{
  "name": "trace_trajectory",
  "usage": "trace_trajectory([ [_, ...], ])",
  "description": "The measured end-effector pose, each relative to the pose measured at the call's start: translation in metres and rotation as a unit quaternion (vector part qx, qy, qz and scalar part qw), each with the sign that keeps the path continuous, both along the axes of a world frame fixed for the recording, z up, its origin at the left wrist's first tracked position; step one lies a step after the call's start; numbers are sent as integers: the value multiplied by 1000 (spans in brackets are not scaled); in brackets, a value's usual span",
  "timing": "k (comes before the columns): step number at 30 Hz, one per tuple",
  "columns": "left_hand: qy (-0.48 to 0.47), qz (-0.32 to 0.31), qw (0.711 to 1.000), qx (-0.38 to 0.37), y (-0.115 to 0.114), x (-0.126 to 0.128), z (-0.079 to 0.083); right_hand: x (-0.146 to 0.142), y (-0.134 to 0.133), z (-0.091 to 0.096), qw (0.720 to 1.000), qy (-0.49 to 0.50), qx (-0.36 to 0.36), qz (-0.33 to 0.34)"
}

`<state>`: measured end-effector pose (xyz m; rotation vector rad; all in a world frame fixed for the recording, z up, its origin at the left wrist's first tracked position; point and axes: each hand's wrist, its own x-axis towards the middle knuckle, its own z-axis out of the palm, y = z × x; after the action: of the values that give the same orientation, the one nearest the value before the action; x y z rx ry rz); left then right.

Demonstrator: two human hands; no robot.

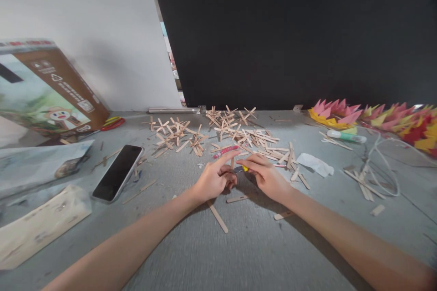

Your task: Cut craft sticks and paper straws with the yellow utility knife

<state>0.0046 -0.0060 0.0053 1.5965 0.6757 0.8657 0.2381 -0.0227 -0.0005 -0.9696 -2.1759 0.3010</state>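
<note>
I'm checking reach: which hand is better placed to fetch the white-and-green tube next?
Probably the right hand: it is nearer the tube than the left hand, though it holds a yellow tool.

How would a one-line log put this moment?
right hand: holds yellow tool | left hand: at its tip | beyond: piled wooden sticks

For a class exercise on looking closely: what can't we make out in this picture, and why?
All in the head view:
- The yellow tool: partly covered by the right hand, so its full shape is hidden.
- The left hand: its own curled fingers hide its exact grip.
- The printed package: cut off by the left edge; its small lettering is too blurred to read.
- The paper decorations: blurred, and cut off by the right edge.
</note>
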Motion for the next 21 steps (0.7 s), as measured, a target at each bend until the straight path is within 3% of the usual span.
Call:
trace_trajectory([
  [3,16,3,1000,-7,0,0,-1,-1,-1,2,1000,-6,-2,6],
  [11,-50,-40,997,-37,0,2,8,-2,-2,8,1000,5,5,0],
  [21,-46,-8,999,-22,-3,2,12,1,2,5,1000,18,-5,-10],
])
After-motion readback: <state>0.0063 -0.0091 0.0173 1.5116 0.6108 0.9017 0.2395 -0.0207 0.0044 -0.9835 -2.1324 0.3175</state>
